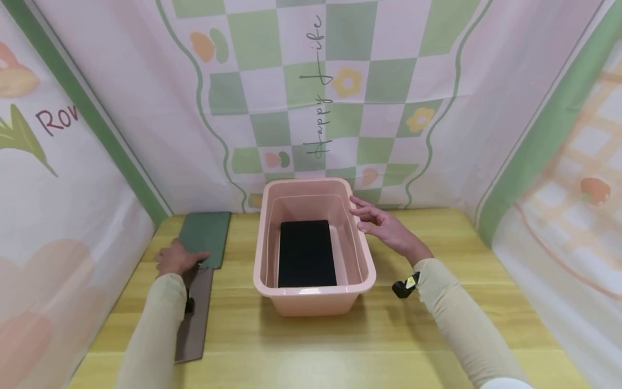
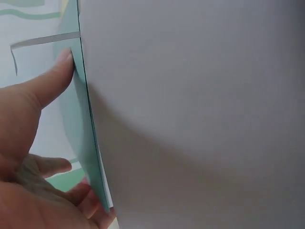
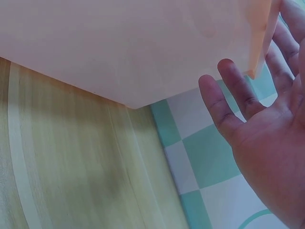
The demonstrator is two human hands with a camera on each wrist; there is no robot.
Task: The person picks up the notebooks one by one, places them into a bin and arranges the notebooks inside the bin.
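Note:
My left hand [image 1: 177,258] lies at the near left corner of a flat green notebook [image 1: 206,237] on the table, its thumb stretched out over the near edge. In the left wrist view the thumb and fingertips reach the edge of a pale green surface [image 2: 86,129]. A brown notebook [image 1: 198,319] lies just nearer, partly under my left forearm. My right hand [image 1: 391,232] is at the right rim of a pink plastic bin [image 1: 316,305], fingers extended and spread. Inside the bin lies a flat black notebook-like rectangle [image 1: 307,254].
The light wooden table [image 1: 311,356] ends at a patterned fabric wall [image 1: 272,92] behind the bin. More printed fabric hangs at the left [image 1: 44,227] and right [image 1: 554,259]. A small black camera [image 1: 405,285] is on my right wrist.

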